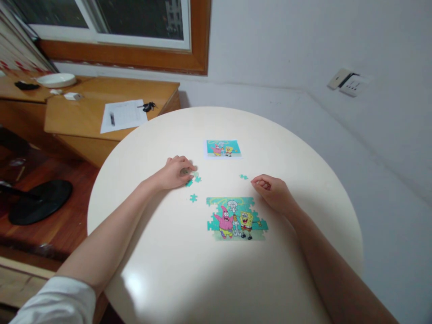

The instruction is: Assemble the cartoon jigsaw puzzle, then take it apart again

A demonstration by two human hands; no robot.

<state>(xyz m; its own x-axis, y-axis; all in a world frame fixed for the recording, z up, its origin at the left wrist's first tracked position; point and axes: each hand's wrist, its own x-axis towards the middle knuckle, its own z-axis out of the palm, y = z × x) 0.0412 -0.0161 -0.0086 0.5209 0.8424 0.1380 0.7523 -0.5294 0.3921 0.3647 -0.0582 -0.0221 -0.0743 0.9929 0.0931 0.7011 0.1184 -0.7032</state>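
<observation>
White table (162, 252): extended around the puzzle on all sides; it looked smooth, so a stray wrist could probably have slid pieces about.
Partly joined puzzle (232, 219): lay flat, both side edges ragged; a piece forced into the wrong notch might have split it.
Right hand (272, 190): just off the puzzle's far right corner, fingers curled together, nothing showing between them; a low sweep could have snagged that edge.
Left hand (175, 172): beyond and left of the puzzle, thumb and forefinger tips slightly apart; whether they pinched a piece, I could not tell.
Picture card (223, 149): well beyond the puzzle.
Piece cluster (197, 179): beyond the puzzle's far left corner, partly covered; similar teals invited mix-ups.
Loose pair (243, 177): beyond the puzzle's right half, easily nudged by knuckles.
Single piece (193, 198): left of the puzzle's far corner, easily overlooked.
</observation>
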